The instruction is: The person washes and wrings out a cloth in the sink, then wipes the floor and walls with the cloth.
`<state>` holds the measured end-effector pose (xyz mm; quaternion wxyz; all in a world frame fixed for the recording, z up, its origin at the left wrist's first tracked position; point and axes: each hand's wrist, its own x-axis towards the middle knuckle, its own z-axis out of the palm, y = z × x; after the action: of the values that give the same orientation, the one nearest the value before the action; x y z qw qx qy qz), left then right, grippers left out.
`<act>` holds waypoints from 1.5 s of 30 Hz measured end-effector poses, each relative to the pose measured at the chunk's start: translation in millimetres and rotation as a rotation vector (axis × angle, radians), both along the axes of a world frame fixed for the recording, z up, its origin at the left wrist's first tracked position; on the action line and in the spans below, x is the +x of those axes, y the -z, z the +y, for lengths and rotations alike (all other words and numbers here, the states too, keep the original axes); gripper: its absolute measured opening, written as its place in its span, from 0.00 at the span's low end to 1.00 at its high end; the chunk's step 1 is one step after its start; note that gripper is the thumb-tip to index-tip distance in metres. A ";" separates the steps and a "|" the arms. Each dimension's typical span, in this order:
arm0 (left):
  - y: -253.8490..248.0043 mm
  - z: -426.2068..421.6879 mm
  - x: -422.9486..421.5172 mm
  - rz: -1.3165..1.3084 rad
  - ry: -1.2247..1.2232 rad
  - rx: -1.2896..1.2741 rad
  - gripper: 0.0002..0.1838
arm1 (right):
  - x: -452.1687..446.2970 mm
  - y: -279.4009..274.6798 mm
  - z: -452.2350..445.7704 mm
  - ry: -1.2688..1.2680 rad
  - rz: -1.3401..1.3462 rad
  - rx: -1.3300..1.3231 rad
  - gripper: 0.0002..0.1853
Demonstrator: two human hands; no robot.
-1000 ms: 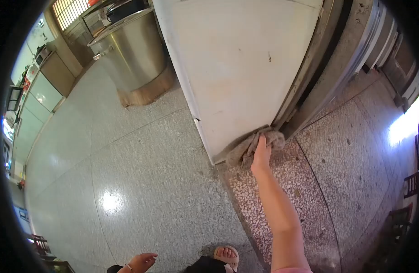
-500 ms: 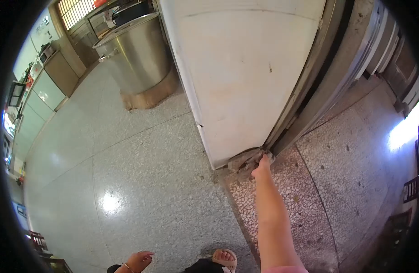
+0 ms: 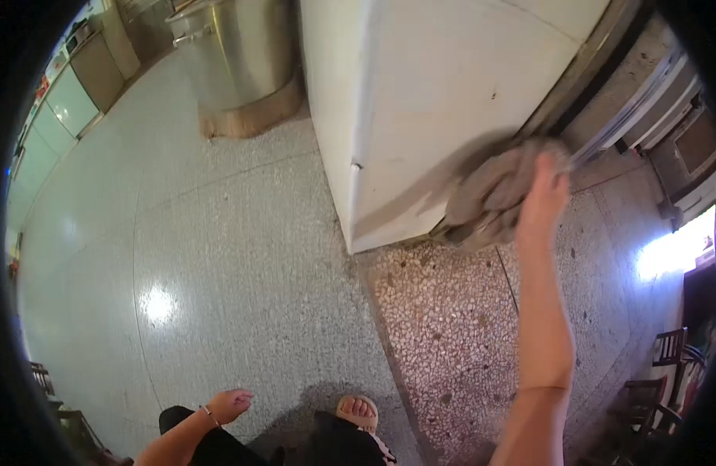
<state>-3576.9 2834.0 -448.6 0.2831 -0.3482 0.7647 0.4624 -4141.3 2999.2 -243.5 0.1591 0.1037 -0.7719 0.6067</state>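
My right hand (image 3: 543, 198) is stretched far forward, closed around a bunched grey-brown cloth (image 3: 490, 194). The cloth is blurred by motion and hangs in front of the lower right part of a white wall panel (image 3: 428, 101), by the dark door frame (image 3: 599, 78). Whether it touches the panel I cannot tell. Low at the front, my left hand (image 3: 229, 405), with a bracelet at the wrist, hovers near my dark-clothed knee. Its fingers are loosely bent and partly extended, with nothing seen in them.
A large metal pot (image 3: 237, 54) stands on a wooden base (image 3: 253, 116) beyond the panel. Pale cabinets (image 3: 70, 97) line the far left. Grey floor (image 3: 218, 256) meets speckled terrazzo (image 3: 451, 318) at a seam. My sandalled foot (image 3: 358, 412) is near that seam. Chairs (image 3: 668, 347) stand at right.
My right hand has lifted the cloth from the foot of the door frame, up and to the right. My left arm shows more, and the view has shifted down.
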 end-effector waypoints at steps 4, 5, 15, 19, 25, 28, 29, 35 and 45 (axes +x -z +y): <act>2.9 8.5 -5.2 0.054 0.229 -0.084 0.17 | -14.4 -11.5 -21.7 -0.120 0.336 -0.285 0.22; -0.5 7.6 -7.9 0.055 0.226 -0.086 0.17 | -18.3 -1.5 -29.9 -0.004 0.378 -0.195 0.22; -52.0 9.2 11.5 -0.033 -0.088 -0.081 0.16 | 18.2 252.0 -27.4 0.037 -0.463 0.371 0.42; -69.5 15.0 3.6 -0.063 -0.160 -0.048 0.16 | 10.5 276.4 -13.3 -0.118 -0.685 0.670 0.47; -94.9 17.2 -4.7 -0.073 -0.140 -0.002 0.17 | 40.8 263.9 -67.6 -0.412 -0.749 0.832 0.33; -81.4 15.5 -18.2 0.001 -0.132 -0.034 0.15 | 101.0 268.6 -96.4 -0.570 -0.615 1.069 0.32; -77.1 15.3 -22.3 0.009 -0.129 -0.034 0.15 | 102.5 267.9 -98.9 -0.643 -0.658 1.100 0.32; -74.8 8.7 -45.9 0.099 -0.006 -0.073 0.15 | 20.9 256.5 -16.3 -0.884 -0.857 1.048 0.32; -48.7 27.7 -20.3 -0.062 -0.046 -0.006 0.17 | 4.0 310.7 7.9 -0.228 -0.376 1.434 0.28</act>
<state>-3597.2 2861.6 -399.9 0.2951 -0.3806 0.7489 0.4553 -4137.3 3007.1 -554.2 -0.1459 0.1557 -0.9767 -0.0247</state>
